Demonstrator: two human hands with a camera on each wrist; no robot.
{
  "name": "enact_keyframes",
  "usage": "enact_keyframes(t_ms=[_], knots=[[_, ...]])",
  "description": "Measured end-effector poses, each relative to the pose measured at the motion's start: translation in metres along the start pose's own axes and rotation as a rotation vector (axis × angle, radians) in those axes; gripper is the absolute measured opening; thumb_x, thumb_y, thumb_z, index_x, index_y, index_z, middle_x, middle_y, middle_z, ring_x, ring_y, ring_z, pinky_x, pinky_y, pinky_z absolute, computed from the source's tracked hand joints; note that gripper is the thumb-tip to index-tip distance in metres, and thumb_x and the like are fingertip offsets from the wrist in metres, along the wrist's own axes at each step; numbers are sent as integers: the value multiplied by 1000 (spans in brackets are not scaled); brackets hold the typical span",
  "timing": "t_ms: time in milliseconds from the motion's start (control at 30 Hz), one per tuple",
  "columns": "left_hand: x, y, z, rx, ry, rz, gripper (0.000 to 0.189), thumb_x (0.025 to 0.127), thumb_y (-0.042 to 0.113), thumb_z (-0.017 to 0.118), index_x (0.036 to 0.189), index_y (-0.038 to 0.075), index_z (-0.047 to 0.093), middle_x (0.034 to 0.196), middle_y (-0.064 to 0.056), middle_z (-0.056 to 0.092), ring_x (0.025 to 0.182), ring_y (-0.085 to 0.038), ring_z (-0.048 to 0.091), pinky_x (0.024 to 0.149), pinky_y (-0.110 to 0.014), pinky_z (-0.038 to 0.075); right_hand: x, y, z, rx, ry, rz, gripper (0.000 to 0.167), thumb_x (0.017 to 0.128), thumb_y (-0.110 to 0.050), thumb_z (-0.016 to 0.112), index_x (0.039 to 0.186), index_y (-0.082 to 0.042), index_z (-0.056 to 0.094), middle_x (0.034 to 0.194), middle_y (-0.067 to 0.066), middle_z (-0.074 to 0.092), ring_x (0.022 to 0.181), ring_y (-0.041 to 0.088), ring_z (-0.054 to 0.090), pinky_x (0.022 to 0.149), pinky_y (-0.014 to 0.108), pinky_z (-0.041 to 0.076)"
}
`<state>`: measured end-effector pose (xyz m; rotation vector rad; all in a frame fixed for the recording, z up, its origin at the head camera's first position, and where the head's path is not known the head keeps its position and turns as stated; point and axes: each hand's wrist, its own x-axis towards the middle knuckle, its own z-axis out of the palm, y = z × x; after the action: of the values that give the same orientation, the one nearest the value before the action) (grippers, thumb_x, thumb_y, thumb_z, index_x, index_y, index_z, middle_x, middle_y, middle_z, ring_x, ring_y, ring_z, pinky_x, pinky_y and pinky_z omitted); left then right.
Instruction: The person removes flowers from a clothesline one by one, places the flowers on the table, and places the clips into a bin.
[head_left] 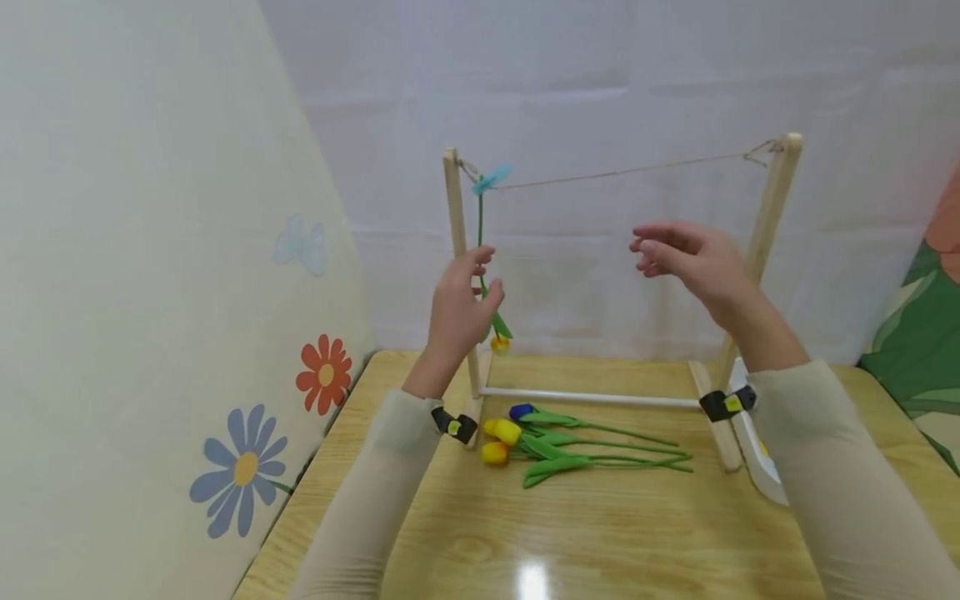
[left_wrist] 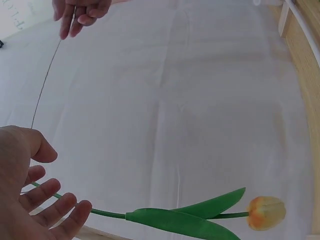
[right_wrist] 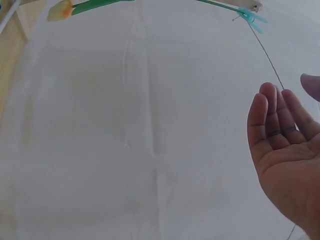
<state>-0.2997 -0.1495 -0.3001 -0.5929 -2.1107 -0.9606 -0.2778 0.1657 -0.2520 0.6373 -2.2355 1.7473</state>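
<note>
An artificial yellow-orange tulip [left_wrist: 267,213] hangs head down from a string [head_left: 600,176], its stem end held by a light-blue clothespin [head_left: 492,179]. My left hand [head_left: 461,304] is beside the green stem, fingers loosely spread; the left wrist view shows the stem passing behind them. Raised on the right, below the string in the head view, is my right hand [head_left: 697,262], with relaxed fingers and nothing in its palm [right_wrist: 290,165]. Several more tulips [head_left: 555,446], with blue, yellow and orange heads, lie on the table under the frame.
Two wooden posts [head_left: 772,200] carry the string, with a white rod [head_left: 592,398] joining them low down. Partly behind my right forearm stands a white container [head_left: 761,467]. A flower-decorated panel [head_left: 225,250] borders the wooden table [head_left: 600,533] at left.
</note>
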Motion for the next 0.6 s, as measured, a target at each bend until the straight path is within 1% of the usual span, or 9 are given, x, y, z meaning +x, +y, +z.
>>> enact_keyframes(t_ms=[133,267,400,467,567,600], knots=[[4,4,1,-5,35,-15,44,93,5,64,136,-1,57,126,-22,60,110,-34,61,81,-42,60,6,-5,6,-29,-23,15,44,100,-30,64,134,-2,61,120,8,68,96,16,66,84,24,57],[7,6,2,0,47,-36,49,93,5,64,140,-2,52,132,-23,56,116,-35,57,86,-45,58,12,-12,11,-71,-49,18,46,100,-35,64,135,-5,61,125,11,65,100,18,66,85,23,56],[10,7,1,7,45,-58,53,93,5,65,143,-1,49,134,-22,56,118,-36,56,88,-44,57,18,-20,16,-84,-68,15,45,101,-33,63,135,-4,61,125,12,65,99,16,66,86,24,56],[11,7,1,16,41,-67,55,92,5,65,144,-1,48,133,-22,56,117,-37,56,87,-45,56,21,-25,19,-77,-74,11,43,101,-31,63,134,-4,62,122,9,67,98,17,66,87,25,56],[15,8,0,20,23,-98,58,93,8,64,147,0,45,138,-22,56,122,-37,55,94,-48,53,27,-31,23,-83,-87,-3,41,101,-30,63,133,-5,63,119,6,67,99,20,66,88,26,56],[16,9,1,15,16,-111,59,93,10,64,148,1,44,140,-22,55,123,-37,55,94,-49,52,29,-34,24,-91,-92,-6,41,101,-31,63,133,-5,63,119,5,67,100,21,65,89,27,56]])
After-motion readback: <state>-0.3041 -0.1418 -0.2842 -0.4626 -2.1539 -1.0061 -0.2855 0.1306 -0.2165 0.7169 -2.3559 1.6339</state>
